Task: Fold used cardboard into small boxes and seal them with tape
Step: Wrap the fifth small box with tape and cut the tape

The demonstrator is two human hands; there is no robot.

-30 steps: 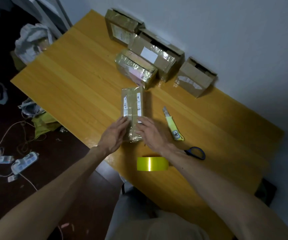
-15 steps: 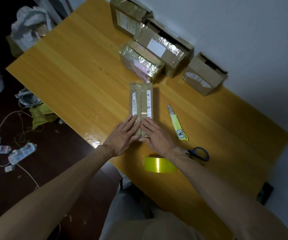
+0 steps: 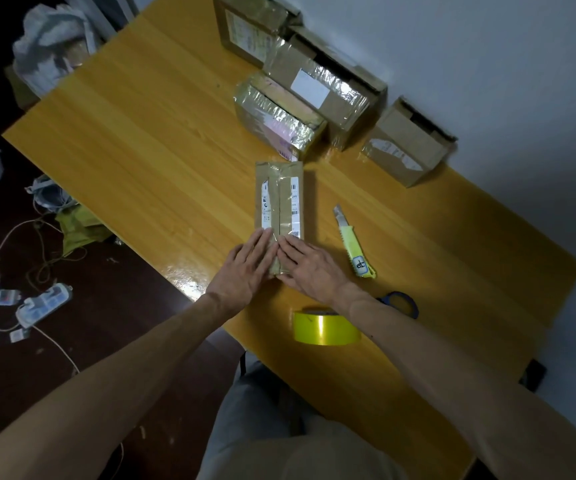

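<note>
A long narrow cardboard box [image 3: 279, 199] with white labels and tape along its top seam lies on the yellow wooden table [image 3: 148, 150]. My left hand [image 3: 245, 268] and my right hand [image 3: 309, 268] lie flat on its near end, fingers straight, pressing the tape down on either side of the seam. A roll of yellow tape [image 3: 326, 328] stands near the table's front edge, just under my right forearm.
A yellow utility knife [image 3: 354, 245] lies right of the box and blue-handled scissors [image 3: 401, 303] peek out behind my right wrist. Several taped boxes [image 3: 279, 116] and an open-topped carton [image 3: 409, 143] stand along the wall. Cables and power strips [image 3: 42, 304] litter the floor at left.
Both hands have slid slightly forward along the box's near end, fingers flattening over the seam. The view has shifted a little.
</note>
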